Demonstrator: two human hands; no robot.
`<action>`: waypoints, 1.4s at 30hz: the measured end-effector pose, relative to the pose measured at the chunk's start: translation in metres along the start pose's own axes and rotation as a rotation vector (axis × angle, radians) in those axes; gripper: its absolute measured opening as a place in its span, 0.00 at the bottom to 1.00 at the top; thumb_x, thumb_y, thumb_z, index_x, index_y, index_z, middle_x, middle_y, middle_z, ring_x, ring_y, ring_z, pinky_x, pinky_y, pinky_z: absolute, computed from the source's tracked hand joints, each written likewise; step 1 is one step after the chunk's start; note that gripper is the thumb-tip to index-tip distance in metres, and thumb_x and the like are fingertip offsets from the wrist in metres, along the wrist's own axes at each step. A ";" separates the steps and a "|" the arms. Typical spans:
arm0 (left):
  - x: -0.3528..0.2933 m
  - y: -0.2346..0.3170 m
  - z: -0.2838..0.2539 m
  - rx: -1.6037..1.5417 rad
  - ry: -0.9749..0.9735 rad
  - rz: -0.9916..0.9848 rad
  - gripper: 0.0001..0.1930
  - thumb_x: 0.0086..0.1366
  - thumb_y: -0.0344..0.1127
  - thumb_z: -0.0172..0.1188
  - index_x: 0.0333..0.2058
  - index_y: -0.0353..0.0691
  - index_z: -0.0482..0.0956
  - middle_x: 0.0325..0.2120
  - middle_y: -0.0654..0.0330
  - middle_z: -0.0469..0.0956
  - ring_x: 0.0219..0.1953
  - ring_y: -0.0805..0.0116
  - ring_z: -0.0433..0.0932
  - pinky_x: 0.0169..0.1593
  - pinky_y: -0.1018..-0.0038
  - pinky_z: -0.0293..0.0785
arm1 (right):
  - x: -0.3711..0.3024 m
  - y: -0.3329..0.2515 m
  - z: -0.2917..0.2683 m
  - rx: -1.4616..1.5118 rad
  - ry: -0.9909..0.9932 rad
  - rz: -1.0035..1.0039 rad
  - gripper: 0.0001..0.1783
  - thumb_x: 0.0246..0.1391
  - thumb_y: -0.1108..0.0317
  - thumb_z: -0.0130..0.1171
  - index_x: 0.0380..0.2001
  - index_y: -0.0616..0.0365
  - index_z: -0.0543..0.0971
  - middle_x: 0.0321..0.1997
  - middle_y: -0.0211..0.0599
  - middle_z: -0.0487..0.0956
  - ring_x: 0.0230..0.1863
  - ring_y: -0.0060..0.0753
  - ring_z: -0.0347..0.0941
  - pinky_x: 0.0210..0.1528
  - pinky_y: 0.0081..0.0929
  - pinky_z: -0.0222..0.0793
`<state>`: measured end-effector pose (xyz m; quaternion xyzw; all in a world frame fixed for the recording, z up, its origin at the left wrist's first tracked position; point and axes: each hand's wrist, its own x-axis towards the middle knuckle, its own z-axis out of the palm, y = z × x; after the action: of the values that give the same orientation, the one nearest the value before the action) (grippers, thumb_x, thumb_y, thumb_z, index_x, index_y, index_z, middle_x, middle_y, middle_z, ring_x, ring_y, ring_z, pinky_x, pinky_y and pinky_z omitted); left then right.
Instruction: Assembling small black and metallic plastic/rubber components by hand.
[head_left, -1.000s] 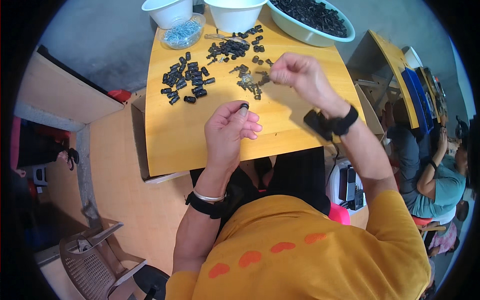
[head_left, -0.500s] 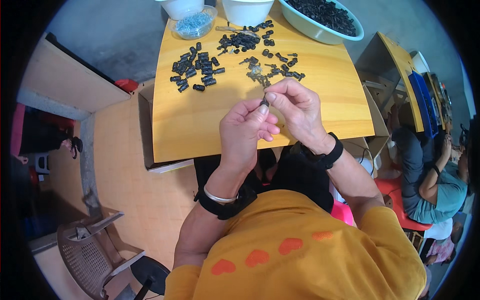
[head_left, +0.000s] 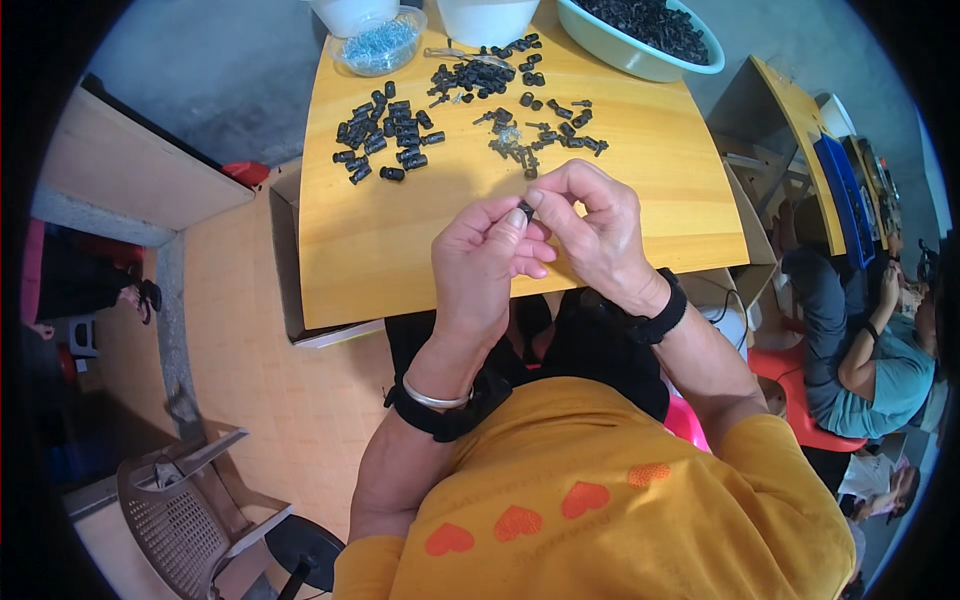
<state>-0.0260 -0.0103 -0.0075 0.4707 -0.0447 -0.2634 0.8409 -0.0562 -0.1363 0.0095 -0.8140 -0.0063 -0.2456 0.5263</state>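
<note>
The left hand (head_left: 478,252) and right hand (head_left: 603,228) have fingers pinching a small black part (head_left: 527,211) at the surface's (head_left: 690,205) six o'clock; I'd guess light, stiff, best nipped by its sides.

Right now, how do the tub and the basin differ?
The tub is clear; the basin is pale green.
The tub is smaller than the basin.
The tub holds silvery bits; the basin holds black pieces.
The tub sits far left, the basin far right.
Both are open-topped and hold many small things.
</note>
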 end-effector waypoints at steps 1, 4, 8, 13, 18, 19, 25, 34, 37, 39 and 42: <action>0.000 0.000 0.000 -0.007 0.012 -0.015 0.08 0.63 0.28 0.48 0.38 0.30 0.71 0.25 0.55 0.75 0.23 0.70 0.77 0.24 0.81 0.73 | -0.001 0.001 0.001 0.018 0.006 0.015 0.02 0.46 0.76 0.55 0.23 0.64 0.74 0.22 0.35 0.72 0.22 0.24 0.69 0.25 0.19 0.65; -0.001 -0.002 0.003 -0.033 0.026 -0.029 0.08 0.63 0.28 0.47 0.38 0.30 0.71 0.25 0.55 0.75 0.22 0.70 0.77 0.24 0.81 0.73 | -0.002 0.003 0.002 -0.054 0.031 -0.035 0.03 0.46 0.76 0.55 0.22 0.63 0.74 0.20 0.37 0.71 0.21 0.28 0.69 0.24 0.21 0.65; -0.001 -0.005 0.003 -0.021 0.040 -0.039 0.08 0.63 0.28 0.47 0.37 0.30 0.71 0.25 0.55 0.75 0.22 0.70 0.77 0.23 0.81 0.73 | -0.003 0.009 0.004 -0.175 0.054 -0.142 0.02 0.45 0.76 0.55 0.22 0.62 0.73 0.18 0.39 0.70 0.20 0.34 0.69 0.22 0.24 0.64; 0.001 -0.004 0.002 -0.024 0.023 -0.068 0.08 0.63 0.28 0.47 0.37 0.30 0.71 0.24 0.56 0.75 0.21 0.72 0.76 0.22 0.82 0.72 | -0.006 0.010 0.003 -0.110 0.008 -0.073 0.02 0.46 0.76 0.54 0.25 0.63 0.73 0.20 0.39 0.71 0.22 0.34 0.69 0.24 0.24 0.64; 0.005 -0.009 -0.010 -0.007 -0.018 -0.048 0.10 0.63 0.31 0.49 0.38 0.30 0.72 0.26 0.54 0.77 0.24 0.73 0.77 0.25 0.81 0.74 | -0.006 0.006 -0.005 -0.085 -0.100 -0.124 0.06 0.45 0.75 0.55 0.30 0.64 0.73 0.26 0.42 0.71 0.28 0.39 0.70 0.29 0.27 0.66; 0.006 -0.009 -0.011 -0.002 -0.019 -0.044 0.10 0.62 0.32 0.50 0.37 0.31 0.73 0.26 0.54 0.77 0.24 0.74 0.76 0.26 0.81 0.75 | -0.007 0.005 -0.006 -0.126 -0.128 -0.151 0.09 0.44 0.74 0.57 0.31 0.64 0.72 0.28 0.42 0.71 0.30 0.40 0.70 0.31 0.28 0.66; 0.004 -0.009 -0.006 -0.015 0.046 -0.096 0.09 0.62 0.32 0.51 0.35 0.31 0.74 0.25 0.57 0.77 0.23 0.76 0.75 0.27 0.81 0.76 | -0.012 0.009 -0.005 -0.284 -0.134 -0.230 0.15 0.38 0.73 0.61 0.33 0.64 0.71 0.29 0.43 0.71 0.33 0.45 0.69 0.33 0.33 0.66; 0.005 -0.011 -0.011 -0.009 0.050 -0.110 0.09 0.61 0.32 0.52 0.33 0.30 0.74 0.23 0.57 0.75 0.22 0.75 0.75 0.27 0.80 0.77 | -0.010 0.009 -0.005 -0.426 -0.155 -0.364 0.16 0.37 0.73 0.60 0.33 0.62 0.71 0.28 0.42 0.70 0.32 0.45 0.67 0.33 0.34 0.66; 0.005 -0.011 -0.007 -0.050 0.110 -0.134 0.06 0.61 0.29 0.52 0.31 0.31 0.74 0.21 0.60 0.75 0.18 0.79 0.72 0.21 0.85 0.73 | -0.011 0.012 -0.005 -0.454 -0.187 -0.375 0.16 0.37 0.72 0.59 0.33 0.62 0.70 0.29 0.42 0.70 0.32 0.45 0.67 0.33 0.34 0.66; 0.005 -0.012 -0.005 -0.062 0.124 -0.145 0.06 0.61 0.29 0.52 0.30 0.31 0.74 0.21 0.60 0.75 0.18 0.79 0.72 0.21 0.85 0.73 | -0.011 0.013 -0.005 -0.468 -0.198 -0.384 0.16 0.38 0.71 0.59 0.33 0.62 0.70 0.29 0.42 0.70 0.31 0.45 0.67 0.33 0.34 0.66; 0.005 -0.014 -0.008 -0.053 0.142 -0.162 0.06 0.60 0.28 0.52 0.30 0.31 0.74 0.20 0.60 0.75 0.17 0.78 0.72 0.20 0.85 0.73 | -0.012 0.015 -0.004 -0.488 -0.224 -0.370 0.15 0.38 0.71 0.59 0.33 0.62 0.70 0.29 0.43 0.70 0.31 0.45 0.67 0.33 0.34 0.66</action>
<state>-0.0243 -0.0128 -0.0242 0.4680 0.0601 -0.2978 0.8299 -0.0650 -0.1436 -0.0067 -0.9232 -0.1529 -0.2402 0.2583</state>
